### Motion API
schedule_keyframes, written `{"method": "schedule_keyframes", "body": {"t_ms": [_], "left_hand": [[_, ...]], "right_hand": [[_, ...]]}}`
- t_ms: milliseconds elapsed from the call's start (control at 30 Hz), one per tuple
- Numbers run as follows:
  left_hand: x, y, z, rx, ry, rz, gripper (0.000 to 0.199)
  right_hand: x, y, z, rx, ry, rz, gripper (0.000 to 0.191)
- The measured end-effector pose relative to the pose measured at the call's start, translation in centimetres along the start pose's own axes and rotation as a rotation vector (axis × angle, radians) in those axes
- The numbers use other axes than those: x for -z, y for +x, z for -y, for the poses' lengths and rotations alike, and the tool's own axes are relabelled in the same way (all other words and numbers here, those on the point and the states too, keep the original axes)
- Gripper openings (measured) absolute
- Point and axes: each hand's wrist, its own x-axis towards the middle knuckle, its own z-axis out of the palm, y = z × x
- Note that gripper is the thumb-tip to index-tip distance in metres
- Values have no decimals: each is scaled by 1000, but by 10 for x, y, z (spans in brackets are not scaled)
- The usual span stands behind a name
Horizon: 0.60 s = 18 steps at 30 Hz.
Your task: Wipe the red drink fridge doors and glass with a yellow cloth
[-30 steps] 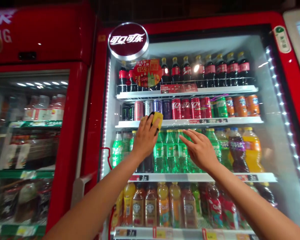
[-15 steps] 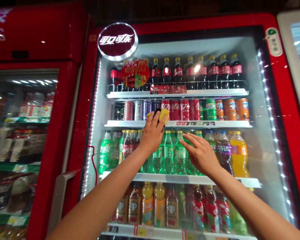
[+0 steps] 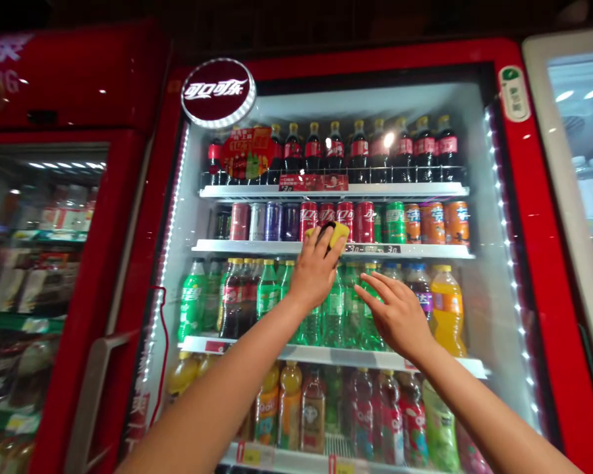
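A yellow and black cloth or sponge [image 3: 340, 236] is under the fingers of my left hand [image 3: 315, 268], against the glass door [image 3: 479, 164] of a red drinks cooler, in front of the row of cans. Lower and to the right, my right hand [image 3: 398, 313] has its fingers stretched out and apart, holding nothing, close to the glass. Whether its fingertips touch the glass I cannot tell. Behind the door stand cola bottles [image 3: 359, 151], cans [image 3: 365, 222] and green bottles [image 3: 334, 306].
A round lit sign [image 3: 218, 92] juts out at the cooler's upper left. A metal handle [image 3: 91, 395] sticks out at the lower left, by a second red cooler [image 3: 64, 85]. At the right edge stands a pale-framed cooler [image 3: 538, 112].
The view has shifted, so the cooler appears further left. My left hand with the yellow piece has moved right across the glass, nearer my right hand.
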Motion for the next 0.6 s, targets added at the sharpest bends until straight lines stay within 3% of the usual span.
{"method": "schedule_keyframes", "body": {"t_ms": [67, 133, 200, 300, 400, 500, 600], "left_hand": [[2, -16, -1, -21, 10, 10, 64], [3, -14, -1, 66, 21, -46, 60], [3, 9, -8, 203, 32, -127, 57], [-4, 66, -36, 355, 33, -205, 54], [-15, 101, -74, 328, 17, -205, 57], [-22, 84, -100, 143, 3, -118, 62], [-20, 40, -98, -54, -7, 5, 64]], "right_hand": [[8, -12, -14, 0, 5, 0, 45], [16, -24, -31, 10, 9, 2, 46], [24, -32, -46, 27, 10, 7, 47], [36, -40, -64, 48, 14, 17, 48], [46, -45, -73, 57, 15, 33, 48], [53, -53, -77, 38, 1, 39, 48], [56, -61, -80, 0, -7, 38, 48]]}}
